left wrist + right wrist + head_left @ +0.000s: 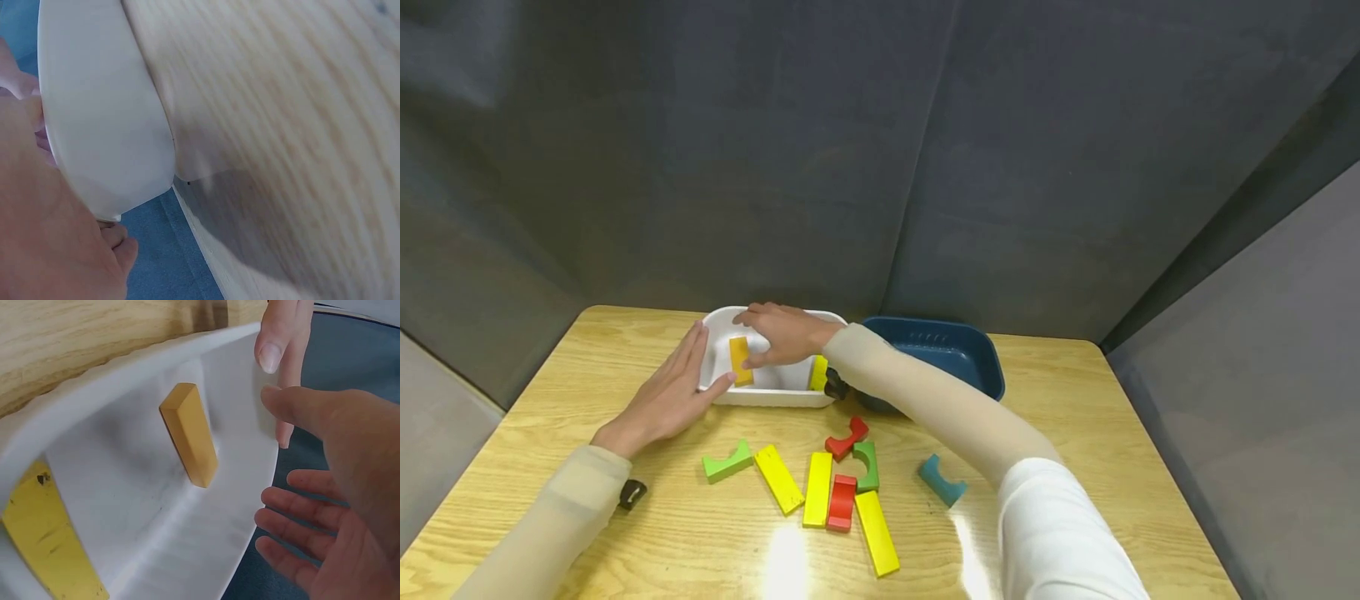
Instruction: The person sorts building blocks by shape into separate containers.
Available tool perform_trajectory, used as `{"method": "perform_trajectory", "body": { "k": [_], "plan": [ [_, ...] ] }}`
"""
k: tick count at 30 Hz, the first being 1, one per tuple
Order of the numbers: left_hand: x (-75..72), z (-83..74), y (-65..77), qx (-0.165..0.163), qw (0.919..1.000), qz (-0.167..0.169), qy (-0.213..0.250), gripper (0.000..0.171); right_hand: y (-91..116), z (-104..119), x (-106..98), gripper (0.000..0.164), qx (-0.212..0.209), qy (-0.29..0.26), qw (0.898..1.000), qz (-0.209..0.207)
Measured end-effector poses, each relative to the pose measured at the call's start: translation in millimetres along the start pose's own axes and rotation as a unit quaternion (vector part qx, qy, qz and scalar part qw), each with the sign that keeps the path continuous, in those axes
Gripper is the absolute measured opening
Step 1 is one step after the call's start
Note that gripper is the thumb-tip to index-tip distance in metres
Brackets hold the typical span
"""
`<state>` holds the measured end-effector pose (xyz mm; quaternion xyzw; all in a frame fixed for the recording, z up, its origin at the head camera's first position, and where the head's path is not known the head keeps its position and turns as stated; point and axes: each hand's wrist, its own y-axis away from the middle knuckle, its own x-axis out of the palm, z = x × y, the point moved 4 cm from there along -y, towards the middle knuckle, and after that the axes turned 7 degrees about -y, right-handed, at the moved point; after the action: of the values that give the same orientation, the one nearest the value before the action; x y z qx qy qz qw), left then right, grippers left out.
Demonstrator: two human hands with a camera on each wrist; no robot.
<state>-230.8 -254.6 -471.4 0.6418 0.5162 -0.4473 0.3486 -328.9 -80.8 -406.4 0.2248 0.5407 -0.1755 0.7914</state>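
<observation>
A white plastic tray [775, 400] stands at the back of the table, holding an orange block [741, 361] and a yellow block [818, 375]. My left hand [662, 404] lies against the tray's left end with its fingers straight along the rim. Over the tray reaches my right hand [786, 333], its fingers loosely extended and nothing between them. In the right wrist view the orange block [190, 434] stands apart from the fingers, and the yellow block [53, 534] is partly cut off. The left wrist view has the tray's outer wall [106, 106] beside the left hand.
A dark blue tray [996, 375] stands to the right, partly behind the right forearm. In front lie several yellow planks [778, 479], green arches [727, 462], red arches [842, 502] and a blue arch [942, 481]. A grey curtain [775, 167] hangs behind the table.
</observation>
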Motion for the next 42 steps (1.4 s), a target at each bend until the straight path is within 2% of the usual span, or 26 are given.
{"method": "perform_trajectory", "body": {
  "k": [12, 19, 28, 37, 42],
  "plan": [
    [1.2, 0.7, 0.9, -0.003, 1.0000, -0.005, -0.002, 0.102, 28.0, 3.0, -3.8, 0.074, -0.016, -0.017, 1.000, -0.011],
    [1.1, 1.0, -0.2, -0.005, 0.9999, -0.009, -0.002, 0.102, 47.8, 5.3, -7.3, 0.073, -0.015, -0.003, 1.000, -0.020],
    [2.8, -0.7, -0.3, -0.007, 0.9999, -0.008, -0.001, 0.102, 86.1, 12.7, -7.0, 0.073, -0.052, 0.019, 0.997, -0.048],
    [1.4, -1.6, -0.9, -0.007, 1.0000, -0.004, 0.003, 0.102, 124.6, 13.3, -2.1, 0.074, -0.032, -0.024, 0.998, -0.056],
    [1.2, -1.7, 0.4, -0.006, 0.9999, -0.008, 0.005, 0.101, 144.9, 13.5, -1.3, 0.072, -0.036, -0.020, 0.996, -0.074]
  ]
}}
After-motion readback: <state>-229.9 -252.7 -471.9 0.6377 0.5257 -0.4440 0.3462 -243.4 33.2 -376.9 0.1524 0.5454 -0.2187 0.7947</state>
